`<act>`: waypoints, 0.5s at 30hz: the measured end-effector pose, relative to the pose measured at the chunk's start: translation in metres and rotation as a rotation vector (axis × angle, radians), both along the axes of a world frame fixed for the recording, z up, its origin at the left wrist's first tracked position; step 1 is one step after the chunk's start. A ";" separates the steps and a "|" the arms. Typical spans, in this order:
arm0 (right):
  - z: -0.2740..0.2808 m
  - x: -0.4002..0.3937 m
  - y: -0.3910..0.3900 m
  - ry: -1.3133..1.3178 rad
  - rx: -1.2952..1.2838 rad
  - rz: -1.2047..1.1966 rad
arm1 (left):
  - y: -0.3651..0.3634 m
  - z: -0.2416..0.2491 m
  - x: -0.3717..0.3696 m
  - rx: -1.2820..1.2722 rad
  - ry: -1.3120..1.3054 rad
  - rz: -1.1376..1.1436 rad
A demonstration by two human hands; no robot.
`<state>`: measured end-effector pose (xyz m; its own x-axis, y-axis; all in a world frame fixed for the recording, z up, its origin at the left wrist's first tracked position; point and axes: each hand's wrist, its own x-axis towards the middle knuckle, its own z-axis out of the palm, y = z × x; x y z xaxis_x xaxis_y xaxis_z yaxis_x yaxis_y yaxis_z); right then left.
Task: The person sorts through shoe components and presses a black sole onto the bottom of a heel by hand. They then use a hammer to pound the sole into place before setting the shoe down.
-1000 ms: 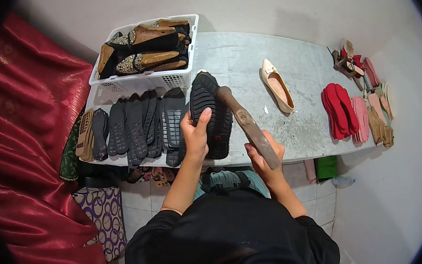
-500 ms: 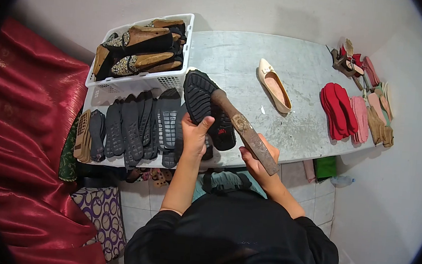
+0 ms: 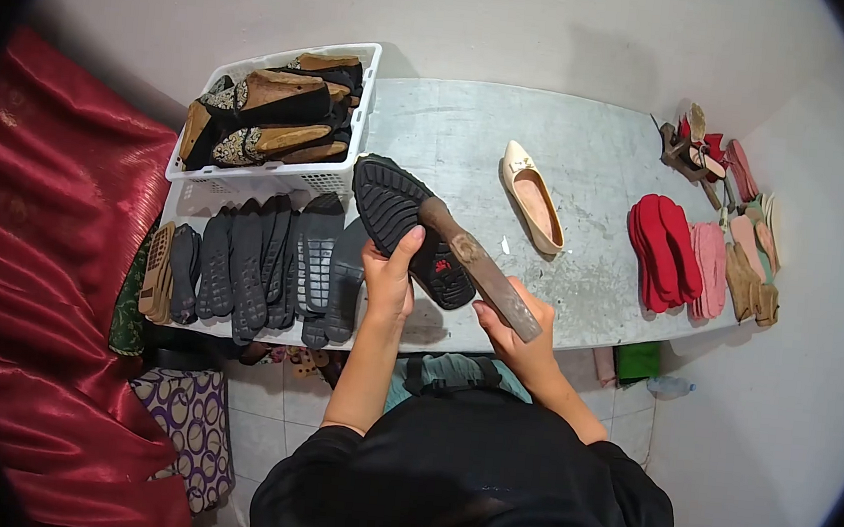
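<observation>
Grips in the left hand (image 3: 390,283), above the table (image 3: 603,144), a black ribbed sole (image 3: 387,200), probably light, firm yet bendable and best held by its side edges, while clasping a hammer-like tool (image 3: 477,261) in the right hand (image 3: 525,345).

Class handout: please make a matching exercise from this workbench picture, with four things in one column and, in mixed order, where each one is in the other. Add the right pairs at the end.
Things
1. Black sole
2. Hammer-like tool
3. Cream shoe
4. White basket

Places
A. Held in the right hand
B. At the far left of the table, filled with footwear
C. Held in the left hand
D. Lying on the table, out of both hands, between the basket and the red insoles

Right pairs: 1-C, 2-A, 3-D, 4-B
</observation>
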<state>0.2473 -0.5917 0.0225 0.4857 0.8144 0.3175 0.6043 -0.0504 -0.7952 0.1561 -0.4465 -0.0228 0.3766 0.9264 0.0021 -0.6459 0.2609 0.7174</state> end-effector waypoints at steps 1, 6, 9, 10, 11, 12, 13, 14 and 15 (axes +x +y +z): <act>0.001 0.005 0.000 0.017 0.007 0.008 | -0.001 0.000 0.003 -0.016 0.016 -0.003; 0.007 0.021 -0.007 0.105 0.100 0.024 | -0.005 0.011 0.019 0.013 0.007 0.116; 0.003 0.030 -0.014 0.057 0.036 0.043 | -0.006 0.014 0.026 0.020 0.002 0.101; 0.000 0.034 -0.016 0.049 0.057 0.053 | -0.008 0.015 0.030 0.018 0.002 0.100; -0.002 0.036 -0.018 0.041 0.079 0.064 | -0.009 0.018 0.034 0.000 -0.030 0.121; -0.002 0.038 -0.020 0.041 0.079 0.065 | -0.010 0.021 0.037 -0.016 -0.062 0.141; -0.002 0.039 -0.023 0.048 0.101 0.068 | -0.012 0.021 0.039 -0.004 -0.056 0.147; -0.003 0.039 -0.026 0.054 0.121 0.069 | -0.014 0.022 0.041 -0.007 -0.054 0.146; -0.004 0.040 -0.029 0.057 0.114 0.067 | -0.017 0.023 0.043 -0.003 -0.052 0.142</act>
<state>0.2870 -0.6202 0.0181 0.4514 0.8058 0.3835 0.5567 0.0816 -0.8267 0.1987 -0.4630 0.0004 0.2411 0.9704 0.0151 -0.7129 0.1666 0.6812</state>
